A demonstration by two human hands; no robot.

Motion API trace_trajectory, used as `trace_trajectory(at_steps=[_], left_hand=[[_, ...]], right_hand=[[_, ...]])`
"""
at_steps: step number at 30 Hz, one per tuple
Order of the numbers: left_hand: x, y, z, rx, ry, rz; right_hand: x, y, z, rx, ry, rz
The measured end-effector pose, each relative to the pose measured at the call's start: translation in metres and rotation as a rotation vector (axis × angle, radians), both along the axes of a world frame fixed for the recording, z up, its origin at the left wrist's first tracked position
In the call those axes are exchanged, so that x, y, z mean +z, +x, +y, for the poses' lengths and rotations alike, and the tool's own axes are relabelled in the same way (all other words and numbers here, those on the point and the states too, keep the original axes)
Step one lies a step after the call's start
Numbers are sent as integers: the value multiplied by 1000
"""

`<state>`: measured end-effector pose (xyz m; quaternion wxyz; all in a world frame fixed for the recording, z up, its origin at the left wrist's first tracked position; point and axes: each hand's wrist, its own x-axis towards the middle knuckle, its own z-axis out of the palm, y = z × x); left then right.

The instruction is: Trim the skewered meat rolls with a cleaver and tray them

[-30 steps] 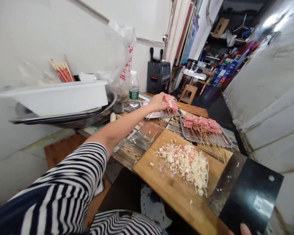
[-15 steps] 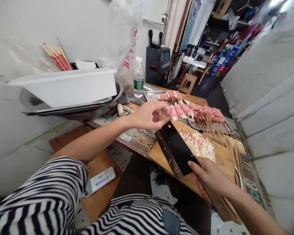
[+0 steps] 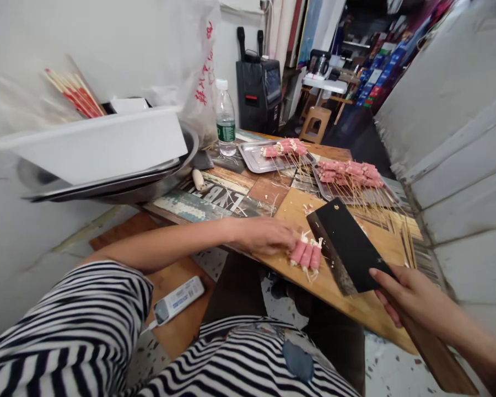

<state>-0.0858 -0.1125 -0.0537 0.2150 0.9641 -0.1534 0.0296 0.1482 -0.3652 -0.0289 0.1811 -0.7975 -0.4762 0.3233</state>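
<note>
My left hand [image 3: 270,236] is closed around one end of a skewer of meat rolls [image 3: 306,255], pink rolls with white enoki-like strands poking out of both ends. The skewer lies low at the near left part of the wooden cutting board [image 3: 291,215], and its stick is hidden by my fingers. In my right hand [image 3: 405,289] is a cleaver [image 3: 351,245] with a black blade and wooden handle, gripped where handle and blade meet. Its blade is over the board, to the right of the rolls, and covers most of the chopped white bits.
Two metal trays, a left tray [image 3: 252,160] and a right tray [image 3: 326,190], carry finished-looking meat skewers. A water bottle [image 3: 226,124] stands behind. At left, a white plastic tub [image 3: 107,146] rests in a steel basin [image 3: 192,140]. A white device [image 3: 179,300] lies on a stool below.
My left hand has brought the skewer down from mid-air near the trays to the board's near side. My right hand has shifted the cleaver rightward.
</note>
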Motion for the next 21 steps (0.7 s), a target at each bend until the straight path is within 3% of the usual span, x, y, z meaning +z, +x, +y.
trace_trajectory(at_steps=[3, 5, 8, 11, 13, 16, 21], left_hand=[[3, -1, 7, 105, 86, 4], [7, -7, 3, 157, 130, -60], [4, -12, -19, 114, 130, -204], [-13, -9, -44, 136, 144, -358], [-27, -5, -55, 199, 169, -436], [-41, 0, -61, 252, 207, -512], [-47, 1, -60, 264, 252, -607]], right_hand=[[3, -2, -4, 47, -95, -116], [7, -2, -7, 77, -40, -256], [11, 0, -10, 159, 209, -504], [13, 5, -9, 322, 471, -717], [12, 8, -7, 421, 533, -749], [10, 13, -4, 496, 501, -715], [6, 25, 0, 558, 469, -656]])
